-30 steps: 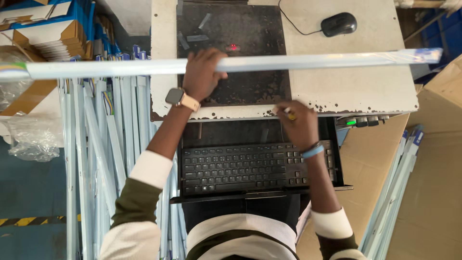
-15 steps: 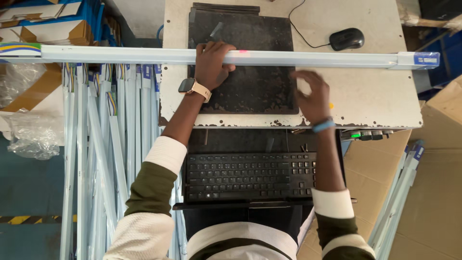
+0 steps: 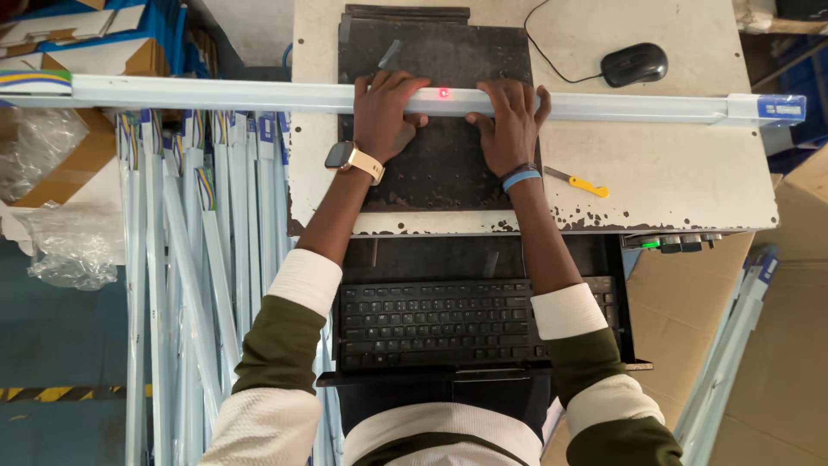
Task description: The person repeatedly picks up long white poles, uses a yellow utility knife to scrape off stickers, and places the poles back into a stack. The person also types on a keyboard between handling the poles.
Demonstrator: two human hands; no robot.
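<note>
While a small red dot (image 3: pixel 444 92) glows on it, a long white tube (image 3: pixel 604 107) lies sideways across the desk (image 3: pixel 690 185), and both hands rest on top of it. The left hand (image 3: pixel 386 112) lies flat on the tube with its fingers curled over the far edge. The right hand (image 3: pixel 511 121) sits just beside it, fingers a little apart, pressing down on the tube too. The red dot shines between the two hands. The tube is longer than the desk and sticks out on both sides. It has a blue end cap (image 3: pixel 780 109) on the right and a striped sleeve (image 3: pixel 34 82) on the left.

The desk top is pale, with chipped and worn paint along the near edge. A dark mat (image 3: pixel 440 173) full of little holes lies in the middle, under the hands. A black mouse (image 3: pixel 634 64) with a wire sits at the far right. A small yellow and silver cutter (image 3: pixel 578 181) lies near the right wrist. Below the desk top, a black keyboard (image 3: pixel 440 324) sits on a pull-out tray.

On the left, many more white tubes (image 3: pixel 172 285) stand packed close together on the floor. A clear plastic bag (image 3: pixel 73 250) and cardboard boxes (image 3: pixel 86 52) are beside them. The floor there is blue-grey with a yellow and black stripe (image 3: pixel 52 393). On the right lie brown cardboard (image 3: pixel 776 345) and a few more tubes.
</note>
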